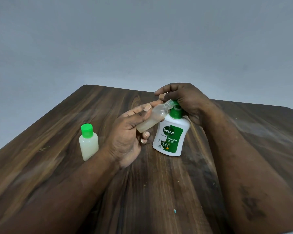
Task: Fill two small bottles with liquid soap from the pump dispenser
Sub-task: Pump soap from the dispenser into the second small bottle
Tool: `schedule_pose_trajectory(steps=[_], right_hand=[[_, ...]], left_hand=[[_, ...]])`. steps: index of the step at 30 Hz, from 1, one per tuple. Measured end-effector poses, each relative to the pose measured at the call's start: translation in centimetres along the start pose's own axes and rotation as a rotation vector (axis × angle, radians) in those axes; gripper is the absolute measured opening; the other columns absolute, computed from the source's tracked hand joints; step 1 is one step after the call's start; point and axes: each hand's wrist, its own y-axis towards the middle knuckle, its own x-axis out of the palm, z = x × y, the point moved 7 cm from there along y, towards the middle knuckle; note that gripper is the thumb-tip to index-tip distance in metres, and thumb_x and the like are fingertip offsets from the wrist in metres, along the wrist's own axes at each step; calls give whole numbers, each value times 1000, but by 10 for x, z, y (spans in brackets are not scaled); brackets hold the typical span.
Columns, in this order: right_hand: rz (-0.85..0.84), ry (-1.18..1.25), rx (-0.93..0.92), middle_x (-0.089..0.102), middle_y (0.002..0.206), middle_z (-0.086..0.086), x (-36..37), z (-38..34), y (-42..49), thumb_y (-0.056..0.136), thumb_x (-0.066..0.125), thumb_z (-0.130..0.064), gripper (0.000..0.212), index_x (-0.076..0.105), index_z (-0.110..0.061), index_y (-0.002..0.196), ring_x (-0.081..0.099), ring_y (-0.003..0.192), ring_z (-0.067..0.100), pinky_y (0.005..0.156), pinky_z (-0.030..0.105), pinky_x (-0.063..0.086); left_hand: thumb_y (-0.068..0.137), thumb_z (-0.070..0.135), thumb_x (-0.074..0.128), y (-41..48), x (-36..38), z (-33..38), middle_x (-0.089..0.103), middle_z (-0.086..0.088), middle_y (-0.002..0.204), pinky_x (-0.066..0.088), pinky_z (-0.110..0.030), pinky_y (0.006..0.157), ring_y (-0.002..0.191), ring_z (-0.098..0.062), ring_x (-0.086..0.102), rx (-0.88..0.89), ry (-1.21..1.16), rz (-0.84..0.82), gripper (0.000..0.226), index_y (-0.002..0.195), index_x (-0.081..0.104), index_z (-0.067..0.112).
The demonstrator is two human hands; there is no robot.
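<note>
Uncapped bottle tilts in left hand at pump dispenser (right hand clasping its head).

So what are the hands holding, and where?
The left hand holds the open small bottle by its body. The right hand rests on the pump dispenser head.

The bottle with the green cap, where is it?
The capped bottle stands on the table, left of the left hand, touching its forearm.
</note>
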Motion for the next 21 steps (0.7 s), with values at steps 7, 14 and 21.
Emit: schedule_pose_trajectory(steps=[7,14,21], right_hand=[[18,-14,-22,73,79,8,-4,-7,0,95,64,3,19,74,2,111,68,65,12,58,22,55],[2,52,24,72,88,12,2,3,-1,95,60,7,20,74,-2,106,68,71,16,64,25,58],[35,-44,-41,74,82,10,-6,-5,2,94,67,1,16,76,-2,107,69,75,17,70,29,56]], left_hand=[[102,27,57,0,3,3,72,-18,116,33,-17,45,52,-5,41,15,5,-25,40,135,67,9],[98,29,60,2,-1,1,71,-14,116,33,-19,45,50,-6,41,5,19,-7,43,135,68,8],[97,29,59,2,2,3,70,-16,117,34,-18,44,51,-6,40,11,4,-34,44,135,68,9]])
